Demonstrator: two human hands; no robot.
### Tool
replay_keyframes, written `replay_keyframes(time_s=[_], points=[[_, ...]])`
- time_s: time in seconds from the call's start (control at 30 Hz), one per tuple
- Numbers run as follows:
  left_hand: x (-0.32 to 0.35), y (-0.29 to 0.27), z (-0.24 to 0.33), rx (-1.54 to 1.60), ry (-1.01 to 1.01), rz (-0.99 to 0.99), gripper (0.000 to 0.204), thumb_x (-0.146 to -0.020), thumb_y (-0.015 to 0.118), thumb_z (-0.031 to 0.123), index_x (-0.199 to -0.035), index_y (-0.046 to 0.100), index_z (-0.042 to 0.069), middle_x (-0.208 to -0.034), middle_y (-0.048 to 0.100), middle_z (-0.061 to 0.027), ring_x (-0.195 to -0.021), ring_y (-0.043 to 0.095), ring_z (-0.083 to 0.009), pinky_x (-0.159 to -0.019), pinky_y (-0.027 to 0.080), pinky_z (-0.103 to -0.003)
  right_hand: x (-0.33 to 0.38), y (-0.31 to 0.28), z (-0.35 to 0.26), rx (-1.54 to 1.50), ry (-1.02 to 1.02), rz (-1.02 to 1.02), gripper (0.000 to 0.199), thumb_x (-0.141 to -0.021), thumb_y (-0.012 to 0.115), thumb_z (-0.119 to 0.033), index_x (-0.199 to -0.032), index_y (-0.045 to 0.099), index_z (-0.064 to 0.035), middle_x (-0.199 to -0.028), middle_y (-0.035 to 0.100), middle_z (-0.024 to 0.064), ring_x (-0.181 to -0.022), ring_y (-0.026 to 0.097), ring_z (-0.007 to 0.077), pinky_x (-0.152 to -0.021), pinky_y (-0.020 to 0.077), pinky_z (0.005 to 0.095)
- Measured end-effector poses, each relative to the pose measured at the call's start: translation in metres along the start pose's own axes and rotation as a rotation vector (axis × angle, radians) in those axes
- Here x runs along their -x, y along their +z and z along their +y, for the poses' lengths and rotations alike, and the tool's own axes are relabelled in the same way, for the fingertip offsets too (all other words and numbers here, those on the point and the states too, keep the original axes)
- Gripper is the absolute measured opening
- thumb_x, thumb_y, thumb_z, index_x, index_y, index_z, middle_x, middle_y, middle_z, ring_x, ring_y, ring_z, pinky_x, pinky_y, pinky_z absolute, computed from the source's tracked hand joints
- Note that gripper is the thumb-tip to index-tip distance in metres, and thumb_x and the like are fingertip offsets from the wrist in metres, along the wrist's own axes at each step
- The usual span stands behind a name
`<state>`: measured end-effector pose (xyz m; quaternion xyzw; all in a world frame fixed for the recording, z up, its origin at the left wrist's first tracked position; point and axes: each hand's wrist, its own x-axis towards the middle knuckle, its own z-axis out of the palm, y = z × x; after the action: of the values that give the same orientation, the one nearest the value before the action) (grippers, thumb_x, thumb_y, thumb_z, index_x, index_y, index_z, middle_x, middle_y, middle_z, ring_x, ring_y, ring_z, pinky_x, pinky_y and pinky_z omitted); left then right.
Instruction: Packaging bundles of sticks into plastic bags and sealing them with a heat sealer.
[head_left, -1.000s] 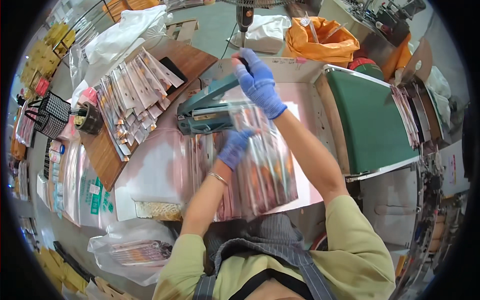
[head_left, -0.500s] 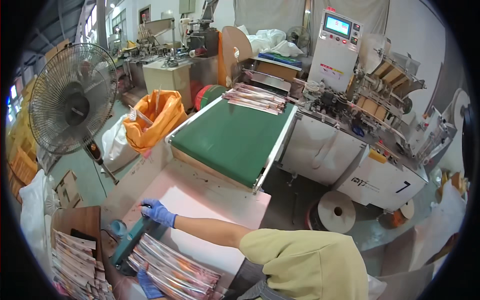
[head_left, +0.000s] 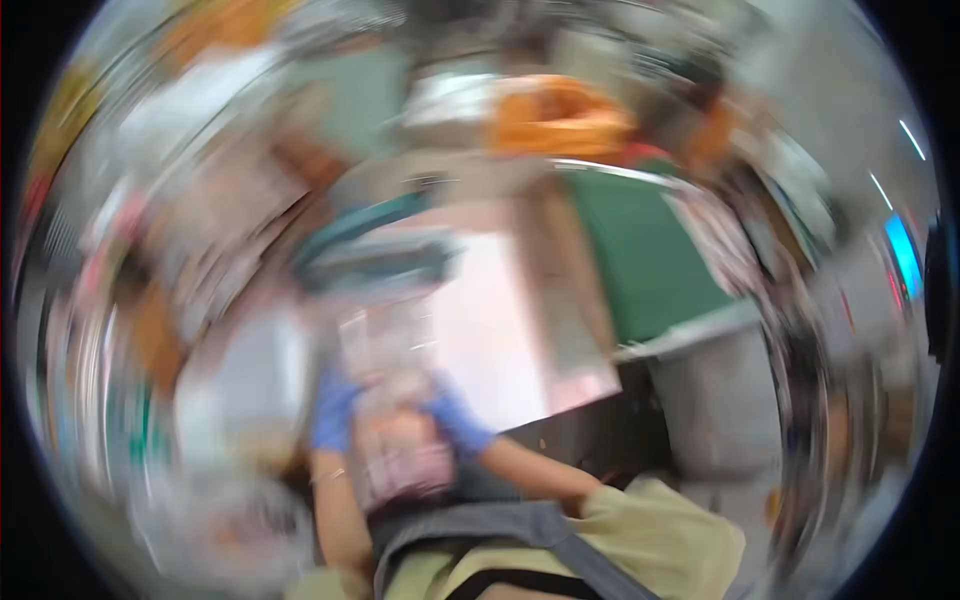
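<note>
My left hand (head_left: pixel 335 410) and my right hand (head_left: pixel 458 415), both in blue gloves, grip the two sides of a stack of shiny printed plastic packets (head_left: pixel 400 450). The stack lies between them, close to my apron, its far end toward a teal hand-lever press (head_left: pixel 375 265). The lever arm (head_left: pixel 365 222) of that press stands apart above its base. Motion blur hides the fingertips and the packets' edges.
A pinkish-white work surface (head_left: pixel 490 330) lies right of the press. Beyond it is a green conveyor belt (head_left: pixel 650 260) with packets (head_left: pixel 712 225) at its far end. An orange sack (head_left: pixel 565 120) stands behind; more packets (head_left: pixel 225 235) lie at the left.
My view has swung left. My right hand has left the press's lever and come to the packet stack. The lever arm now looks raised, and the stack is squarely in front of me.
</note>
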<state>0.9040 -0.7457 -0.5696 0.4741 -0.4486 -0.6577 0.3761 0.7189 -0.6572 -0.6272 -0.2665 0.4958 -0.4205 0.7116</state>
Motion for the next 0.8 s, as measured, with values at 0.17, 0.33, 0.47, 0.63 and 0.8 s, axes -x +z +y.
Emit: replay_keyframes(time_s=[0.17, 0.33, 0.47, 0.63, 0.8], points=[[0.124, 0.055, -0.075, -0.415, 0.054, 0.057, 0.081, -0.061, 0.071, 0.039, -0.124, 0.037, 0.002, -0.115, 0.047, -0.0179, -0.107, 0.044, -0.0261, -0.095, 0.033, -0.035, 0.136, -0.068, 0.031, 0.338, 0.364, 0.089, 0.067, -0.07, 0.066, -0.026, -0.123, 0.035, -0.0004, -0.105, 0.052, 0.0106, -0.093, 0.052, 0.0196, -0.083, 0.0428, 0.032], [0.186, -0.016, 0.046, -0.111, 0.557, 0.212, 0.075, -0.066, 0.067, 0.035, -0.127, 0.036, 0.004, -0.118, 0.047, -0.0173, -0.111, 0.044, -0.0263, -0.096, 0.032, -0.033, 0.111, 0.028, -0.018, 0.249, -0.147, -0.287, 0.058, -0.074, 0.065, -0.032, -0.118, 0.038, -0.0046, -0.086, 0.058, 0.0111, -0.077, 0.056, 0.0196, -0.065, 0.0484, 0.0298], [0.232, -0.133, 0.15, -0.031, 0.748, 0.538, 0.019, -0.076, 0.053, 0.013, -0.093, 0.057, 0.006, -0.083, 0.058, -0.0086, -0.079, 0.056, -0.0204, -0.07, 0.046, -0.03, 0.077, 0.205, -0.077, 0.24, -0.738, -0.407, 0.056, -0.065, 0.068, -0.006, -0.115, 0.042, 0.0023, -0.104, 0.052, 0.0123, -0.09, 0.054, 0.0208, -0.079, 0.0457, 0.034], [0.287, -0.366, 0.075, -0.97, 0.163, 0.828, 0.047, -0.077, 0.055, 0.029, -0.118, 0.047, 0.009, -0.118, 0.049, -0.0165, -0.109, 0.045, -0.0269, -0.09, 0.037, -0.036, 0.087, 0.381, -0.077, 0.426, -1.349, -0.571, 0.041, -0.065, 0.071, -0.012, -0.098, 0.053, 0.0032, -0.085, 0.058, 0.0055, -0.073, 0.055, 0.0136, -0.068, 0.0454, 0.0264], [0.355, -0.324, 0.102, -0.519, -0.095, 0.584, 0.055, -0.074, 0.059, 0.026, -0.123, 0.042, 0.009, -0.115, 0.05, -0.0162, -0.106, 0.047, -0.0226, -0.087, 0.038, -0.033, 0.067, 0.348, -0.032, 0.644, -0.989, -0.879, 0.057, -0.058, 0.07, -0.029, -0.104, 0.055, -0.0004, -0.109, 0.048, 0.0196, -0.094, 0.052, 0.0313, -0.083, 0.0415, 0.0362]])
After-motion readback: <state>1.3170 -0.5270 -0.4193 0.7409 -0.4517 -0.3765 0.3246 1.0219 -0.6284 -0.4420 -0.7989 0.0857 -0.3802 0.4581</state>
